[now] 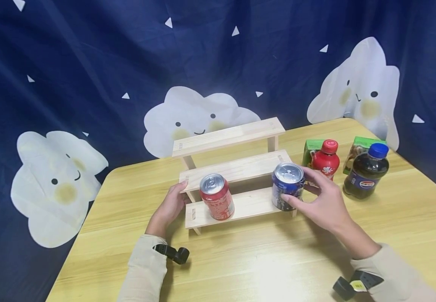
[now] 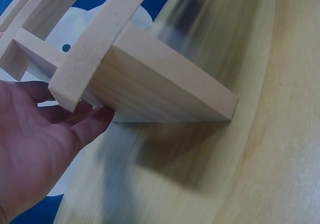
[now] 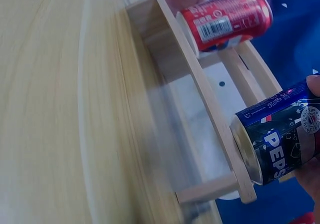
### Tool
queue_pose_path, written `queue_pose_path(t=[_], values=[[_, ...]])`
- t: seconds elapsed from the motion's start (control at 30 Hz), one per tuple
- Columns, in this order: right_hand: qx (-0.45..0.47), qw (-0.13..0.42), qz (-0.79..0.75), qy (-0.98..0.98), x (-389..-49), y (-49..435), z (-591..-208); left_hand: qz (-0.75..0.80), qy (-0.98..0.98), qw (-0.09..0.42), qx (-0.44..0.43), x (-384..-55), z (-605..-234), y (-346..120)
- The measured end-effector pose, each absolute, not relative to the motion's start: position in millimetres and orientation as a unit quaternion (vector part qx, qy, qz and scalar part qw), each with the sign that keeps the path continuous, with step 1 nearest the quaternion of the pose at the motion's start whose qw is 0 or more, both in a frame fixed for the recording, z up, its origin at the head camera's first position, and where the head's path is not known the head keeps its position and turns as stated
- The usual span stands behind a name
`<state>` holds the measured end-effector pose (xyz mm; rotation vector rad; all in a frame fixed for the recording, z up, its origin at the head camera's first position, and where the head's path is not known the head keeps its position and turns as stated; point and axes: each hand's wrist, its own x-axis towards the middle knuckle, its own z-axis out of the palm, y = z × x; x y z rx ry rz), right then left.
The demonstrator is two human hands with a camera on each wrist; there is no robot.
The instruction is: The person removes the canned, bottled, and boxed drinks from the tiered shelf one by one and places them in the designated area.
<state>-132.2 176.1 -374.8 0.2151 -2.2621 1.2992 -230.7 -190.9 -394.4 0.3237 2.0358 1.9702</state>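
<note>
A three-tier wooden shelf stands on the table. My left hand holds its left end near the middle tier; in the left wrist view the hand's fingers bend in against the side piece. On the bottom tier's right end, my right hand grips a dark blue Pepsi can between thumb and fingers. The can is upright, and its base meets the tier's board in the right wrist view. A red Coke can stands upright toward the left of that same tier.
Right of the shelf stand a red bottle and a blue-capped Pepsi bottle. Two green cartons are behind them, one carton partly hidden by the Pepsi bottle. A dark blue curtain with clouds hangs behind the table.
</note>
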Motion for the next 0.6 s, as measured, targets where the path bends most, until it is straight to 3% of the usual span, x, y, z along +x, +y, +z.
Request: queue_pose_path(t=[0.6], values=[[0.026,0.287,0.474,-0.832,-125.7,204.8,-374.3,0.685,0.707,0.140,0.111,-231.9,-395.2,-191.1]])
